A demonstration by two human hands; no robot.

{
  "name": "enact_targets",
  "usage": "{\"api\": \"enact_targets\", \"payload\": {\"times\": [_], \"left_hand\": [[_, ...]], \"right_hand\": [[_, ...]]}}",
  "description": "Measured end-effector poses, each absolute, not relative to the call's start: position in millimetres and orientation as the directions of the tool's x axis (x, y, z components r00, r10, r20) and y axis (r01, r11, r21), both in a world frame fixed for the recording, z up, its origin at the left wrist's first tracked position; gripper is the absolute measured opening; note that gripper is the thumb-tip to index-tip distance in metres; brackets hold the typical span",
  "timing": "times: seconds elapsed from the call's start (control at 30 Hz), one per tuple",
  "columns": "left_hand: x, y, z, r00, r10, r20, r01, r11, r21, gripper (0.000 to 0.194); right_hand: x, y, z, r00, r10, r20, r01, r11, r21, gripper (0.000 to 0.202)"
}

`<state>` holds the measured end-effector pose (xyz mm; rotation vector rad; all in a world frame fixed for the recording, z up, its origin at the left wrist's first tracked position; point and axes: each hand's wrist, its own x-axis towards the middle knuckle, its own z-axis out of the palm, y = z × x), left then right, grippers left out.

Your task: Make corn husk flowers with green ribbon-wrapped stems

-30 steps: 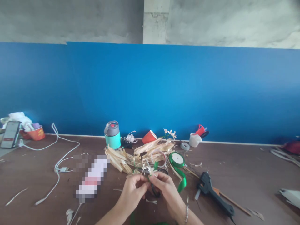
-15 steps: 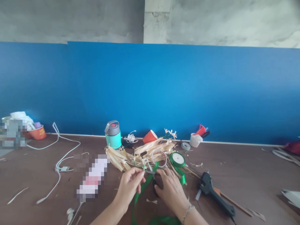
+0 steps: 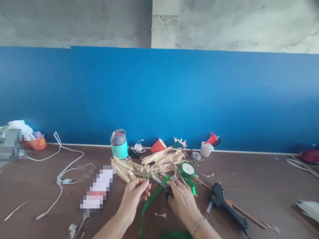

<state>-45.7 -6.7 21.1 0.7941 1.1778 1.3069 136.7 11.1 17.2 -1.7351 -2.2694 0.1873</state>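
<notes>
My left hand (image 3: 136,196) is closed in a pinch on a thin green stem (image 3: 148,175) with a small pale flower at its top. To the right, my right hand (image 3: 181,197) curls over the black handles of a pair of scissors (image 3: 160,181), its grey blades pointing up and left toward the husks. The fingers partly hide the handles. A green ribbon (image 3: 151,198) runs under the scissors and between my hands. Dried corn husks (image 3: 157,156) lie in a pile just beyond, with a clear tape roll (image 3: 168,169) and a green ribbon spool (image 3: 187,169) beside them.
A black glue gun (image 3: 225,204) and a thin stick (image 3: 246,214) lie at right. Behind stand a turquoise flask (image 3: 119,149), a tipped orange cup (image 3: 158,146) and a white cup (image 3: 205,149). White cables (image 3: 59,166) cross the left side. A blue panel (image 3: 159,96) borders the table.
The scissors' blades have swung away from my left hand and now point farther up. My left hand has shifted slightly left with the stem, still pinched.
</notes>
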Motion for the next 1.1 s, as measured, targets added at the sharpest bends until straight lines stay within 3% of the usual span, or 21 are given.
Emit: {"api": "enact_targets", "payload": {"times": [0.17,0.43,0.57,0.83,1.1], "left_hand": [[-47.0,-6.2,24.7,-0.154,0.967,-0.201,-0.325,0.143,0.935,0.024],[-51.6,-1.2,23.2,-0.173,0.958,-0.227,-0.406,0.140,0.903,0.024],[-52.4,-0.8,21.2,-0.161,0.955,-0.247,-0.433,0.157,0.887,0.022],[-45.1,-5.9,21.4,-0.062,0.966,-0.250,-0.453,0.196,0.870,0.019],[-43.9,-6.8,18.7,-0.012,0.964,-0.266,-0.451,0.232,0.862,0.023]], "right_hand": [[140.8,11.7,21.0,-0.213,0.958,0.190,0.905,0.267,-0.331,0.043],[152.8,16.6,24.6,-0.207,0.969,0.137,0.813,0.248,-0.527,0.032],[146.7,16.8,26.4,-0.228,0.936,0.268,0.695,0.350,-0.629,0.028],[131.7,5.2,25.9,-0.393,0.853,0.342,0.695,0.520,-0.497,0.049],[130.4,3.9,28.0,-0.395,0.837,0.379,0.746,0.533,-0.399,0.047]]}}
